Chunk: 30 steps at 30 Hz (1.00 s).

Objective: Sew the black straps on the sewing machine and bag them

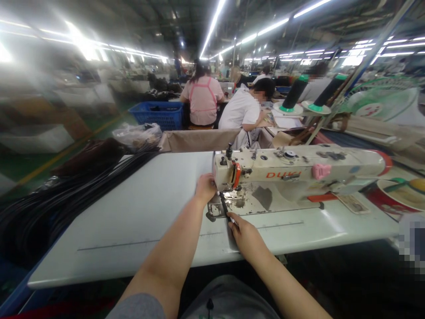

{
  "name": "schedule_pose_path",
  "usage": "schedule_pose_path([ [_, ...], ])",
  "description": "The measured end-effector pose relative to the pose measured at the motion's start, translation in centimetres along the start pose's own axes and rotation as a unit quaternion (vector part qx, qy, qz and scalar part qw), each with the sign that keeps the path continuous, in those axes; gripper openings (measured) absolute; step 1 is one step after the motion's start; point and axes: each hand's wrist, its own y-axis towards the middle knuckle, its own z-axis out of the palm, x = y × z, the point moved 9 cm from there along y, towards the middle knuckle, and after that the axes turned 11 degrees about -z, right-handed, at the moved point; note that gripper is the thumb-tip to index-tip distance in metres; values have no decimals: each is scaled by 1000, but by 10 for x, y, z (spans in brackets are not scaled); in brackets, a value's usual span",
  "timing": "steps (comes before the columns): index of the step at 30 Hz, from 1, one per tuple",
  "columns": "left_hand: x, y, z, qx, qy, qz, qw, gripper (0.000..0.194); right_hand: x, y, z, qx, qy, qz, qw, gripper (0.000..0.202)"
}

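Note:
A white sewing machine [299, 170] with an orange trim stands on the table in front of me. A narrow black strip [224, 204] runs from under its needle area toward me across the machine bed. My right hand [247, 235] is closed on the near end of this strip, at the front edge of the bed. A small shiny object shows at these fingers, too small to name. My left hand [206, 188] is at the left end of the machine head, beside the needle area. Its fingertips are partly hidden by the machine, so what they hold does not show.
A pile of long black strips [83, 190] hangs over the table's left side. Beyond the white table [159, 195] are a fabric-lined bin [199, 141], a blue basket [159, 116] and seated co-workers. Black thread cones [294, 95] stand at the back right; a red-rimmed bowl [381, 199] is at right.

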Motion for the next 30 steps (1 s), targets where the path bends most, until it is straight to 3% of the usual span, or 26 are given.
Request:
schedule_pose_path([
  [21,10,3,1,-34,-45,-31,998,17,-1,8,4,-2,28,67,997,43],
  [30,21,6,-3,-46,-133,-56,988,14,-3,12,0,-47,8,27,998,40],
])
